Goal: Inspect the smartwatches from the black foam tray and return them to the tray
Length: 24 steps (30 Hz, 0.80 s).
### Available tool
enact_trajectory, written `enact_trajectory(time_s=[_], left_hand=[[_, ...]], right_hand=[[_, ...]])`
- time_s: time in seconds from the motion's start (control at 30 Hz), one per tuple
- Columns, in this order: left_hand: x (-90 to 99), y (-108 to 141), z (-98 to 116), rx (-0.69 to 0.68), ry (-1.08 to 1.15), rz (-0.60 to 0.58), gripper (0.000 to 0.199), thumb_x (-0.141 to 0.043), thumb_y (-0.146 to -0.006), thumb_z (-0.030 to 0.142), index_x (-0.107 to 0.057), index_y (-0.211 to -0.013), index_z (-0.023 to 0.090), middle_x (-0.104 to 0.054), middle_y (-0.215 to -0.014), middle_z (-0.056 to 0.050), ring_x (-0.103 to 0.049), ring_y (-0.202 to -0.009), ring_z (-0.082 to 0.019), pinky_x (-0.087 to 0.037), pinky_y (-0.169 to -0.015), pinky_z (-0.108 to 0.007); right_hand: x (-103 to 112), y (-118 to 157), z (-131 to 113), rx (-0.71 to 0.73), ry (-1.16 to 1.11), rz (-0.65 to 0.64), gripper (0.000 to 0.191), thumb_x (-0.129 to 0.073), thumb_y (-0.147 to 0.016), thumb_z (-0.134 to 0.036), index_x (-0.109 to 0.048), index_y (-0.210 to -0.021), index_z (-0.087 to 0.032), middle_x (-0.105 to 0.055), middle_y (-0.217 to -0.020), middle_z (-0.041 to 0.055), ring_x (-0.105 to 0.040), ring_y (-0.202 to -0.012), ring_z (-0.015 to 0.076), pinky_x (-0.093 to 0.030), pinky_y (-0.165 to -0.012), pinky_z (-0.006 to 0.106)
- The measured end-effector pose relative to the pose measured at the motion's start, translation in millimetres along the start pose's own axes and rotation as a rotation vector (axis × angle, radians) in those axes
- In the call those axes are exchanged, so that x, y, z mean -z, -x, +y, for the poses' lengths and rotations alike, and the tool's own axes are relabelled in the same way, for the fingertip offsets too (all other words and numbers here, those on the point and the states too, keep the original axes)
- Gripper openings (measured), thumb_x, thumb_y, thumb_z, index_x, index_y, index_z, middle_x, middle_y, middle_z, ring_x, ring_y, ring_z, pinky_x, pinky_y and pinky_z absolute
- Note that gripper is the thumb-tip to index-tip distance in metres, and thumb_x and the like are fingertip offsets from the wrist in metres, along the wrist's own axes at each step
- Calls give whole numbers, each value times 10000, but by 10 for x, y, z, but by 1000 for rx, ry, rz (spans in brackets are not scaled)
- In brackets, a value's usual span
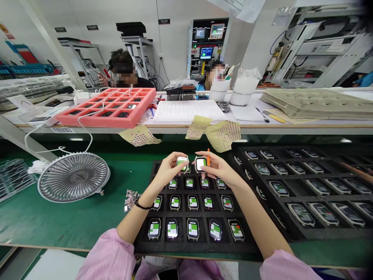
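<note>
My left hand (171,169) grips a smartwatch body (182,165) whose lit screen shows some green. In my right hand (217,167) is a second smartwatch (201,164), its screen white. An orange stick (208,156) rises from among the right fingers; how it is held is partly hidden. Both hands hover over the far row of a black foam tray (186,245). Rows of strapless smartwatches (192,228) lie face up in its pockets, most with green and white screens. A few screens, such as the one on the near right watch (236,230), also show red.
More watches fill stacked black trays (279,208) on the right. Left of my tray lie small loose parts (130,199) and a white fan (74,177). A shelf ahead carries a pink foam tray (140,111), papers (189,111) and grey pulp trays (314,102). Two people sit beyond.
</note>
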State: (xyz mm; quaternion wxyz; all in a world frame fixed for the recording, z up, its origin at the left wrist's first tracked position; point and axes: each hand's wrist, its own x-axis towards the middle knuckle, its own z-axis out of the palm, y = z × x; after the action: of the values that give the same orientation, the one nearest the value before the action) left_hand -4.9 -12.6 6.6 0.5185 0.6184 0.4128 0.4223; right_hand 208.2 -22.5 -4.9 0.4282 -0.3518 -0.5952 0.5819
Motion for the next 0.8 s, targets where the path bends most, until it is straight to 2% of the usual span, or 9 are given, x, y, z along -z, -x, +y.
enact_trajectory(time_s=[0.13,0.3,0.37,0.5,0.67,0.8], left_hand=[[-2,3,9,42,-9,5,363,-640,-800,504,-618,-934,167,-611,-813,-18,-532,-620,-93,-423,-467,-167],[-14,-12,-24,-33,11,-77,393,-654,-800,474,-606,-1041,167,-616,-883,-20,-447,-531,-48,-472,-517,-204],[-16,-22,-48,-46,-1,-88,392,-630,-823,464,-599,-1079,168,-611,-894,-23,-434,-513,-44,-445,-492,-201],[-5,-39,-85,-42,-18,-76,407,-587,-850,480,-587,-1117,173,-590,-870,-27,-471,-523,-65,-335,-408,-185],[13,-24,-49,-60,-30,-60,393,-593,-853,468,-590,-1109,170,-574,-839,-12,-389,-468,-34,-331,-410,-184],[9,-1,0,-52,-24,-53,387,-597,-850,459,-588,-1107,169,-573,-833,-11,-415,-483,-41,-336,-419,-182]], right_hand=[[-9,-17,-12,-18,-19,72,386,-645,-847,-421,-602,-1168,-211,-707,-897,48,-586,-462,84,-288,-353,196],[-14,-34,5,-18,-45,167,316,-645,-840,-441,-648,-1034,-191,-698,-783,18,-517,-409,59,-248,-347,185],[-11,-40,14,-20,-47,186,319,-663,-823,-442,-652,-1011,-186,-695,-763,16,-505,-412,58,-248,-347,182],[4,-38,12,-33,-41,142,364,-705,-792,-416,-642,-1070,-189,-719,-848,44,-527,-434,61,-256,-355,181],[32,-24,-1,-34,-49,50,445,-755,-759,-351,-625,-1160,-210,-711,-978,73,-604,-542,85,-318,-392,175],[31,-22,-7,-28,-57,22,502,-813,-682,-288,-630,-1144,-214,-701,-1010,74,-600,-571,90,-375,-415,185]])
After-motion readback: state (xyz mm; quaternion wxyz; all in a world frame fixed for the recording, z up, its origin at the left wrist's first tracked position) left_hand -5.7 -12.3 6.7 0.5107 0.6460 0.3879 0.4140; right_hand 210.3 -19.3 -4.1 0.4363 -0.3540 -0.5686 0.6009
